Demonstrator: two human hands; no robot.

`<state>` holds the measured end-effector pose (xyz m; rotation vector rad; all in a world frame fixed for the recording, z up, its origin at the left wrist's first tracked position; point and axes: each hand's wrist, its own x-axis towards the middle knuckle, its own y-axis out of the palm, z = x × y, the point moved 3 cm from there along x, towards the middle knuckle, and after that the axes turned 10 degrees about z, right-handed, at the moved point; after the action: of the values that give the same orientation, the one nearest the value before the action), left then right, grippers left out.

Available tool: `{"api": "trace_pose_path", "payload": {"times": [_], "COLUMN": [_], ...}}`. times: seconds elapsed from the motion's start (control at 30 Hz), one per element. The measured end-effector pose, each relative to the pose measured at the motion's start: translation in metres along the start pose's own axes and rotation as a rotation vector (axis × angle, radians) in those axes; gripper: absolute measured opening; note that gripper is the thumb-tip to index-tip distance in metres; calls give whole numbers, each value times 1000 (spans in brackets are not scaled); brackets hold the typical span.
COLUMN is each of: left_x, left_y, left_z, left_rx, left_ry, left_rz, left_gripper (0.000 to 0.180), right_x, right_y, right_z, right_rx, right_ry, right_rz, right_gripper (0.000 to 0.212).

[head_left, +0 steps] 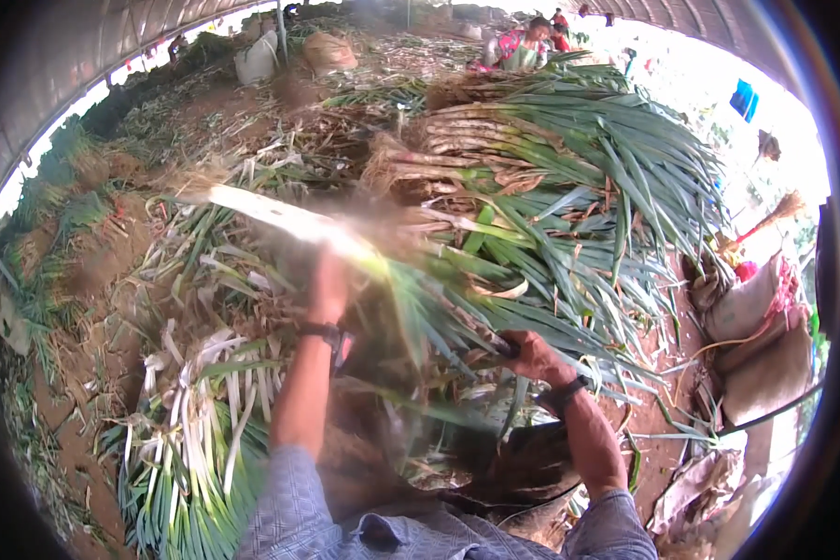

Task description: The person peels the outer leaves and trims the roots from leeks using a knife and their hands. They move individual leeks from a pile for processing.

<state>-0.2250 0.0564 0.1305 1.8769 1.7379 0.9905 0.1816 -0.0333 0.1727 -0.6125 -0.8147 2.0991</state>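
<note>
My left hand [330, 280], smeared by motion, is closed around a large green onion [285, 217]. Its white stem and roots point up and left, and its green leaves trail down to the right. My right hand [537, 357] grips the dark handle of a thin, rod-like tool [474, 327], which slants up-left across the leaves; its far end is hard to make out. Beyond my right hand lies a big heap of unpeeled green onions [569, 177], roots to the left. A pile of cleaned green onions [196, 411] with white stems rests left of my left forearm.
Stripped leaves and peelings [243, 252] litter the brown ground. Sacks [765, 345] and a broom [770, 219] are at the right edge. Farther off are a white sack [257, 61], a tan sack [329, 53] and another person [523, 45] behind the heap.
</note>
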Motion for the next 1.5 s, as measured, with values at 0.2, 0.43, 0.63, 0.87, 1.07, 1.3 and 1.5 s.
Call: {"api": "trace_pose_path", "payload": {"times": [0.2, 0.43, 0.63, 0.87, 1.07, 1.3, 1.5], "left_x": [-24, 11, -3, -18, -19, -11, 2], "left_y": [-21, -6, 11, 36, 4, -40, -22], "left_z": [96, 48, 125, 146, 151, 164, 152], "left_rx": [187, -114, 55, 369, 512, 470, 224], "left_ry": [-470, -164, -383, -374, -433, -377, -393], "left_rz": [-348, -107, -52, 47, 8, -77, 32], "left_gripper": [36, 47, 49, 40, 36, 36, 54], "right_x": [-7, -34, -37, -47, -46, -38, -33], "right_y": [0, -28, -21, -19, -21, -14, -21], "right_z": [-3, 2, -1, -26, -29, -18, -6], "right_rx": [-86, 98, -37, -135, -109, -139, 53], "right_ry": [71, 50, 22, 235, 257, 192, 69], "right_rz": [108, 57, 135, 170, 173, 162, 15], "right_gripper": [28, 34, 31, 34, 36, 41, 39]}}
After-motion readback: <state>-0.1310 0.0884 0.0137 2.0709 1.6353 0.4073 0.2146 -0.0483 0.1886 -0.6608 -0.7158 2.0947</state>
